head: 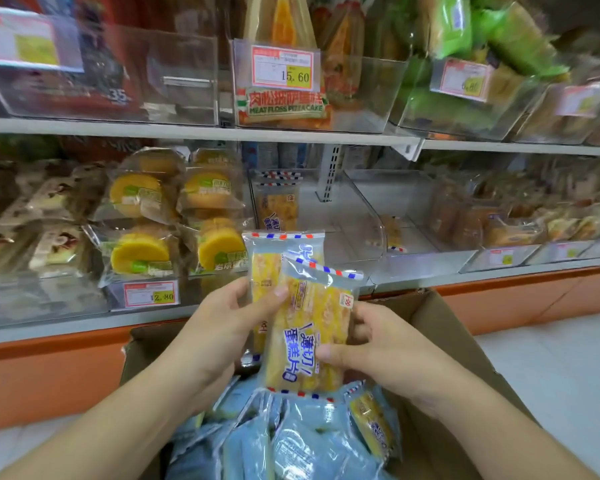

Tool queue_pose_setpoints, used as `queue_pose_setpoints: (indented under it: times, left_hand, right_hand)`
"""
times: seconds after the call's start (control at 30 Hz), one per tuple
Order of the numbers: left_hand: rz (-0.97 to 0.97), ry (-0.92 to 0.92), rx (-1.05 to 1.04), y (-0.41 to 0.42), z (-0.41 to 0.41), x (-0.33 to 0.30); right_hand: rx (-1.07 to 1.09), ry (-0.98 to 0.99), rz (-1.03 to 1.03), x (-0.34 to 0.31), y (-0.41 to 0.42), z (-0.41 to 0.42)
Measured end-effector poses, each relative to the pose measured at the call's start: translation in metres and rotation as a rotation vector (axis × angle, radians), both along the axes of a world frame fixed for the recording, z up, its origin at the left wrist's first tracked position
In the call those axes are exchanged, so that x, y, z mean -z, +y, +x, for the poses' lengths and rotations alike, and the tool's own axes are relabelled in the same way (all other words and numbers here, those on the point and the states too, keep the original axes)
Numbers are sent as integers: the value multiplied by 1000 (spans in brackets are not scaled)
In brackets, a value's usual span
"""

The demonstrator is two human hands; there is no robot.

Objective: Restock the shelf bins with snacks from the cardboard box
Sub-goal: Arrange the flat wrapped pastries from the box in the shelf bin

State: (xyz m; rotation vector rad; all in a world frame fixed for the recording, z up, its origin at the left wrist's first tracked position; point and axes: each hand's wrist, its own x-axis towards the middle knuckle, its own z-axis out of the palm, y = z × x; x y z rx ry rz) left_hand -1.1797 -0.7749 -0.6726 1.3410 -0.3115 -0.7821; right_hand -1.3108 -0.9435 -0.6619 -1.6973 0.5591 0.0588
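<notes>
Head view, left hand (219,327) gripping rear cake packet (267,271), right hand (378,351) pinching front cake packet (309,341), both above open cardboard box (440,327), near-empty clear bin (347,216) behind.

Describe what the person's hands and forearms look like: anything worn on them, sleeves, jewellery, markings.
Both forearms are bare as far as the frame shows, with no sleeve in view. The left hand and the right hand wear no gloves. No ring, watch, bracelet or marking shows on either. The visible fingernails are short and unpainted.
</notes>
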Motion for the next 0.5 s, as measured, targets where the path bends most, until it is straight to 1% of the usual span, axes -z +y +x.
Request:
queue_pose_setpoints:
  times: [0.07, 0.17, 0.2, 0.27, 0.33, 0.37, 0.43, 0.5]
  left_hand:
    - [18, -33, 1, 1, 3, -1]
    - [57, -99, -29, 5, 13, -4]
    - [86, -130, -20, 7, 17, -6]
    - [178, -164, 12, 10, 26, -8]
    - [256, -133, 43, 14, 34, -11]
    - [292, -124, 69, 16, 38, -10]
    - [357, -151, 157, 19, 41, -9]
    - [411, -171, 271, 20, 37, -8]
  right_hand:
    - [-55, 21, -8, -2, -4, -3]
    - [11, 3, -102, -6, -19, -8]
    - [30, -16, -168, -7, -24, -10]
    - [8, -59, -396, -9, -38, -17]
    - [-73, -81, -639, -15, -49, -26]
    - [-109, -87, -729, -19, -51, -30]
    - [-162, -139, -809, -26, -49, -35]
    - [-218, -213, -810, -30, -40, -35]
